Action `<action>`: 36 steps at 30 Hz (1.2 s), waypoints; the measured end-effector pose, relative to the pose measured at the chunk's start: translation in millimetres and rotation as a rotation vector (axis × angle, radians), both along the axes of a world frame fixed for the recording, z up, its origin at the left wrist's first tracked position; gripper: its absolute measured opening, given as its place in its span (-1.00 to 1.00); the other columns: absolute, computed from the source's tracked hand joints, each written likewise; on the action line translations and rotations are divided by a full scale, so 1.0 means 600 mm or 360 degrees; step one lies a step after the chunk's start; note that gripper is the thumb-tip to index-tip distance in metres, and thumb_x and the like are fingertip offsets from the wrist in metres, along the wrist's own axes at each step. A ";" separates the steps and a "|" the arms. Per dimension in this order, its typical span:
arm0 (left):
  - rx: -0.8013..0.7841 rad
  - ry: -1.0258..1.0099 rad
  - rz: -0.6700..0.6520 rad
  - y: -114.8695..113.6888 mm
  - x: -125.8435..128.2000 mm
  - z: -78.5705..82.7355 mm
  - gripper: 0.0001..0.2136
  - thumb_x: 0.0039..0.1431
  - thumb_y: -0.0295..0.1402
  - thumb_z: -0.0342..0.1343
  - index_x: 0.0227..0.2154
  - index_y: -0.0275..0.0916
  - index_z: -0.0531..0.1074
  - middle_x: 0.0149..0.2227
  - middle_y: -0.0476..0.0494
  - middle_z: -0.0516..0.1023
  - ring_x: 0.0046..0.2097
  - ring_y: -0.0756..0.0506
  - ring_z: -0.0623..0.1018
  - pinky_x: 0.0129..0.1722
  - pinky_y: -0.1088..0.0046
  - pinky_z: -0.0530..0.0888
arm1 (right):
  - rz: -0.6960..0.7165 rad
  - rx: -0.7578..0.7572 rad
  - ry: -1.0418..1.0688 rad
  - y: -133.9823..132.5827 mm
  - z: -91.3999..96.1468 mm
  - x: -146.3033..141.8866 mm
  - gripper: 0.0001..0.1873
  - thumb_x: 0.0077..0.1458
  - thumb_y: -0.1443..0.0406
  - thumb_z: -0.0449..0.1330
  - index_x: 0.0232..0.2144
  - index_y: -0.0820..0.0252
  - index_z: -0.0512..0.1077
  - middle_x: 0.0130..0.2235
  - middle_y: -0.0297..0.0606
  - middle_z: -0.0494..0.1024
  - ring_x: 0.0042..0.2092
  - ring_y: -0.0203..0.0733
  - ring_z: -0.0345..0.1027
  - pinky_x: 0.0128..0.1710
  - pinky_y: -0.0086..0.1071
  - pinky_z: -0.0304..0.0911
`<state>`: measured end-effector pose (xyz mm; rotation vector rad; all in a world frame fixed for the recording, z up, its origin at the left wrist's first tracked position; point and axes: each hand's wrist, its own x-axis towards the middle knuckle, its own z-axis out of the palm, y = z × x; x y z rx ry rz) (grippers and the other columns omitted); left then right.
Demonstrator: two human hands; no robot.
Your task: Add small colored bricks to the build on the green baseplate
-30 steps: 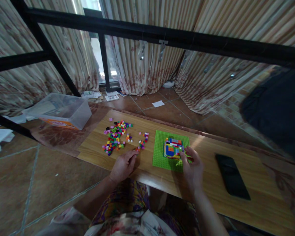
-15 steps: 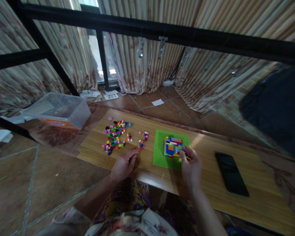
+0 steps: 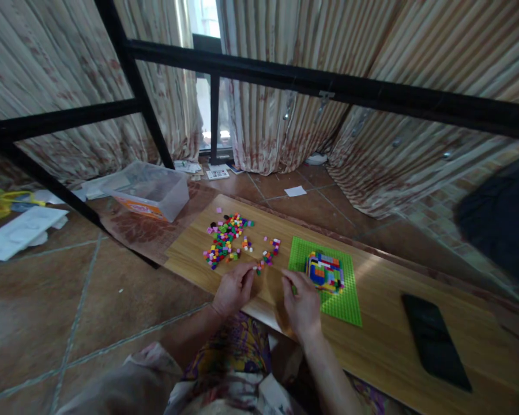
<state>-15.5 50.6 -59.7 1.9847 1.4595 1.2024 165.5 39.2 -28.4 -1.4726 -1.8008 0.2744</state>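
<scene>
From my remote seat, the green baseplate (image 3: 346,305) lies flat on the wooden table (image 3: 393,346) with the brick build (image 3: 326,272) pressed onto its far half. It is stiff, light plastic that I judge is best lifted by the plate's edges, since squeezed layers could pop apart. The loose bricks (image 3: 225,242) lie scattered to the left, with a small cluster (image 3: 268,256) nearest the hands, and they look tiny, hard and slick, so I would pinch them by opposite sides. The left hand (image 3: 233,291) curls with its fingertips at that cluster and the right hand (image 3: 303,302) curls at the plate's left edge, but I cannot tell whether either pinch holds a brick.
</scene>
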 end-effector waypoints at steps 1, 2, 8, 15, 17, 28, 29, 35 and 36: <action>0.0000 -0.0014 0.0017 0.000 0.000 -0.001 -0.78 0.26 -0.42 -0.04 -0.10 -0.22 0.42 -0.14 -0.16 0.58 -0.08 -0.09 0.56 -0.03 0.35 0.50 | 0.0066 -0.0045 -0.0050 0.007 -0.004 -0.014 -0.69 0.23 0.29 -0.02 -0.13 0.13 0.49 -0.20 -0.18 0.55 -0.15 -0.14 0.39 -0.12 -0.25 0.31; -0.0003 -0.0021 0.0025 0.000 0.000 -0.001 -0.78 0.26 -0.42 -0.04 -0.09 -0.22 0.41 -0.13 -0.17 0.57 -0.07 -0.09 0.56 -0.03 0.34 0.49 | 0.0121 -0.0083 -0.0101 0.014 -0.007 -0.026 -0.68 0.22 0.31 -0.02 -0.09 0.12 0.47 -0.17 -0.18 0.54 -0.13 -0.13 0.38 -0.10 -0.24 0.30; -0.0002 -0.0028 0.0001 0.001 0.000 -0.001 -0.77 0.25 -0.45 -0.05 -0.07 -0.22 0.39 -0.11 -0.18 0.56 -0.06 -0.10 0.54 -0.01 0.31 0.49 | 0.0270 -0.0246 -0.0446 0.056 -0.011 -0.063 -0.64 0.19 0.39 0.01 0.01 0.13 0.40 -0.13 -0.12 0.51 -0.12 -0.08 0.37 -0.12 -0.26 0.27; 0.0002 -0.0014 -0.0046 0.003 0.001 -0.001 -0.75 0.21 -0.50 -0.05 -0.08 -0.22 0.39 -0.13 -0.18 0.55 -0.07 -0.10 0.54 -0.03 0.31 0.48 | 0.0261 -0.0357 -0.0616 0.062 -0.015 -0.067 -0.80 0.20 0.36 0.03 -0.23 0.12 0.45 -0.22 -0.17 0.49 -0.19 -0.12 0.38 -0.23 -0.33 0.24; -0.0009 -0.0026 -0.0044 0.003 0.001 0.000 -0.76 0.22 -0.49 -0.05 -0.09 -0.22 0.39 -0.14 -0.18 0.55 -0.07 -0.10 0.54 -0.03 0.31 0.48 | 0.0234 -0.0357 -0.0530 0.055 -0.015 -0.060 -0.82 0.20 0.35 0.03 -0.26 0.14 0.44 -0.23 -0.17 0.49 -0.19 -0.11 0.37 -0.21 -0.32 0.23; -0.0618 -0.0818 -0.0108 -0.013 0.031 0.035 -0.78 0.18 -0.27 0.07 -0.17 -0.22 0.46 -0.28 -0.13 0.58 -0.29 -0.08 0.56 -0.30 0.44 0.49 | 0.0044 -0.0231 0.0678 -0.024 -0.004 -0.038 -0.81 0.16 0.23 0.11 -0.20 0.15 0.44 -0.23 -0.23 0.52 -0.22 -0.22 0.39 -0.20 -0.36 0.30; -0.0751 -0.0979 -0.0131 -0.017 0.039 0.043 -0.79 0.14 -0.25 0.11 -0.22 -0.23 0.48 -0.33 -0.10 0.58 -0.35 -0.05 0.55 -0.37 0.47 0.48 | 0.0042 -0.0207 0.0687 -0.032 0.000 -0.040 -0.82 0.16 0.24 0.11 -0.21 0.13 0.45 -0.23 -0.24 0.51 -0.21 -0.22 0.39 -0.19 -0.36 0.30; -0.1288 -0.1511 -0.0242 -0.034 0.063 0.079 -0.82 -0.10 -0.30 0.30 -0.42 -0.27 0.53 -0.43 -0.04 0.57 -0.40 -0.02 0.53 -0.36 0.49 0.46 | 0.0071 -0.0189 0.0803 -0.068 0.017 -0.036 -0.83 0.12 0.32 0.15 -0.22 0.07 0.48 -0.23 -0.27 0.50 -0.19 -0.22 0.39 -0.19 -0.38 0.30; -0.1317 -0.1530 -0.0242 -0.036 0.065 0.082 -0.82 -0.12 -0.32 0.31 -0.42 -0.27 0.54 -0.42 -0.05 0.58 -0.37 -0.03 0.54 -0.33 0.48 0.47 | 0.0065 -0.0219 0.0864 -0.072 0.018 -0.033 -0.82 0.11 0.32 0.16 -0.22 0.07 0.49 -0.24 -0.28 0.51 -0.20 -0.23 0.40 -0.19 -0.38 0.31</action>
